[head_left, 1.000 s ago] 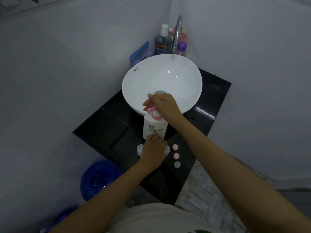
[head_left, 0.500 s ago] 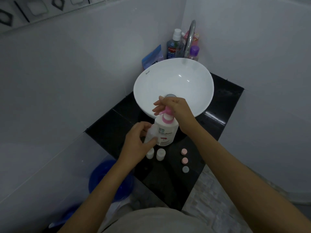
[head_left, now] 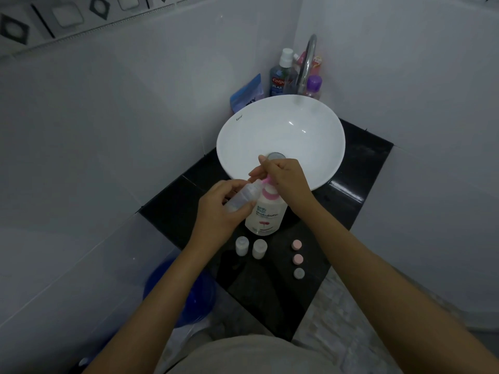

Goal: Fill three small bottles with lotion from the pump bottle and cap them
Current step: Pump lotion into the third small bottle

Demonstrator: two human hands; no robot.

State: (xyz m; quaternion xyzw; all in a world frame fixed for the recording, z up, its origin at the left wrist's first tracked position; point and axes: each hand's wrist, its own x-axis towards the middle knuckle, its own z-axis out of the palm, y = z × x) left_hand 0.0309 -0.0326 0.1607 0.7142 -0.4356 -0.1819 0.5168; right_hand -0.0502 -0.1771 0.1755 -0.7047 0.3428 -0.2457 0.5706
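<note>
A white pump bottle (head_left: 266,215) with a pink pump stands on the black counter (head_left: 272,295) in front of the basin. My right hand (head_left: 285,179) rests on top of the pump head, fingers curled over it. My left hand (head_left: 220,210) holds a small clear bottle (head_left: 243,197) tilted, its mouth up against the pink nozzle. Two more small bottles (head_left: 241,245) (head_left: 259,248) stand uncapped just in front of the pump bottle. To their right lie two pink caps (head_left: 296,245) (head_left: 297,259) and a grey cap (head_left: 299,273) in a row.
A white basin (head_left: 280,125) with a chrome tap (head_left: 306,63) sits behind. Mouthwash (head_left: 279,76), a purple-capped bottle (head_left: 313,86) and a blue pouch (head_left: 247,94) crowd the corner. A blue bucket (head_left: 183,292) stands on the floor at the left. Walls close in on both sides.
My left hand picked one small bottle off the counter and raised it, tilted, to the pump nozzle. My right hand stayed on the pump head. The camera tilted up.
</note>
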